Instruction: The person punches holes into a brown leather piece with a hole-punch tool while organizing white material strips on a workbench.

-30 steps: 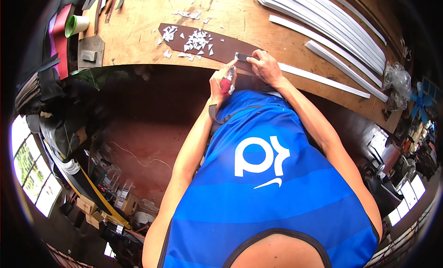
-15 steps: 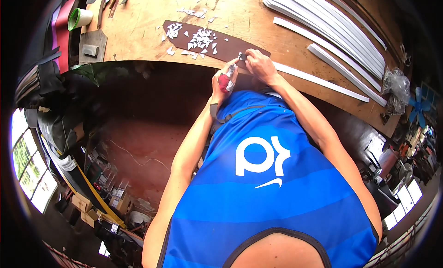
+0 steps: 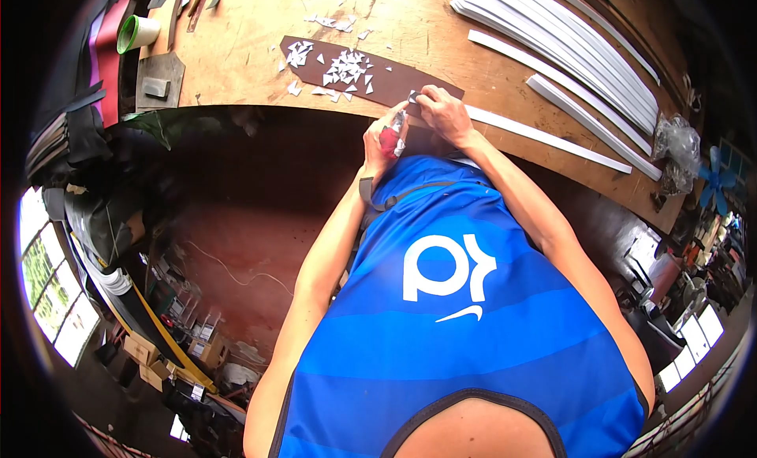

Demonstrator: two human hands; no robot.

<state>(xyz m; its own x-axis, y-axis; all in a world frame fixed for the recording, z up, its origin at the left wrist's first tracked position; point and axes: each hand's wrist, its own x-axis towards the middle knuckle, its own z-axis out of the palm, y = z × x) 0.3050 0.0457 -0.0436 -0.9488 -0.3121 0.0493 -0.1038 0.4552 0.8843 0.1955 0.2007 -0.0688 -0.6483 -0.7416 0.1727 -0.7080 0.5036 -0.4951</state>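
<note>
My right hand [image 3: 445, 115] is closed at the front edge of the bench, its fingers pinching a small dark flat piece [image 3: 413, 96] whose kind is too small to tell. Beside it, my left hand [image 3: 380, 143] has its fingers drawn together, with a red and white patch on its back. What the left fingers hold is hidden. Both hands are over the near right end of a dark brown board [image 3: 394, 81]. Small white triangular scraps [image 3: 345, 66] lie in a heap on that board. A long white strip [image 3: 544, 136] runs rightward from beneath my right hand.
A bundle of white strips [image 3: 568, 52] fills the right of the wooden bench [image 3: 236, 64]. Farther left stand a green-rimmed cup [image 3: 138, 34] and a block on a dark plate [image 3: 161, 95]. Clear plastic [image 3: 676, 150] sits at the right edge.
My hands have barely moved; the right fingers and the small dark piece have shifted very slightly. The scraps and strips look the same.
</note>
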